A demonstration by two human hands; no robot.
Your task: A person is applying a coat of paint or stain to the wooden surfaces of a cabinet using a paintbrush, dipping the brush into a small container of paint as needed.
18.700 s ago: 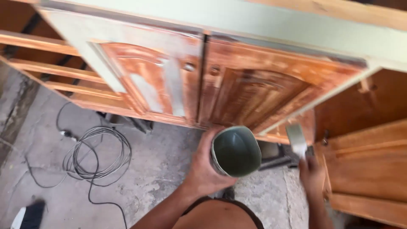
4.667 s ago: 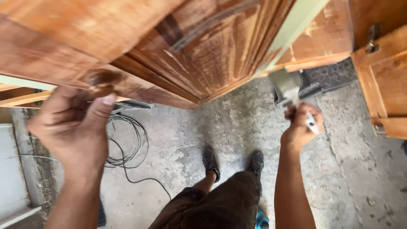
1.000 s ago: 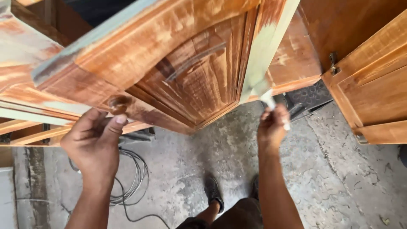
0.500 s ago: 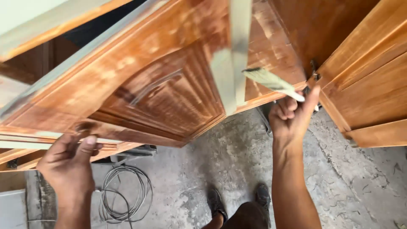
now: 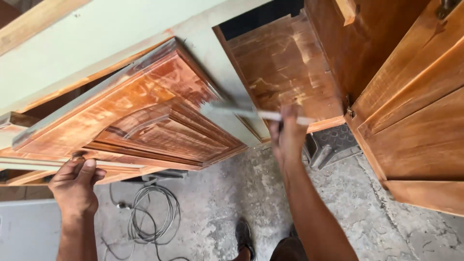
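A brown wooden cabinet door [image 5: 145,121] with a raised arched panel swings open in front of me. My left hand [image 5: 75,186] grips the small round knob at its lower left corner. My right hand [image 5: 287,135] holds a flat putty knife [image 5: 241,111], its blade blurred and lying against the pale green cabinet frame [image 5: 227,82] beside the door's hinge edge. Behind the opening, the cabinet's inner wooden wall [image 5: 285,67] shows patchy brown stain.
Another wooden cabinet [image 5: 415,111] stands at the right. A coil of grey cable [image 5: 152,212] lies on the concrete floor [image 5: 222,193]. A dark ribbed plastic block [image 5: 333,145] sits under the cabinet. My shoes [image 5: 244,237] show below.
The view has tilted up. The door has swung further open. My right hand moved the putty knife left onto the green frame; my left hand stays on the knob.
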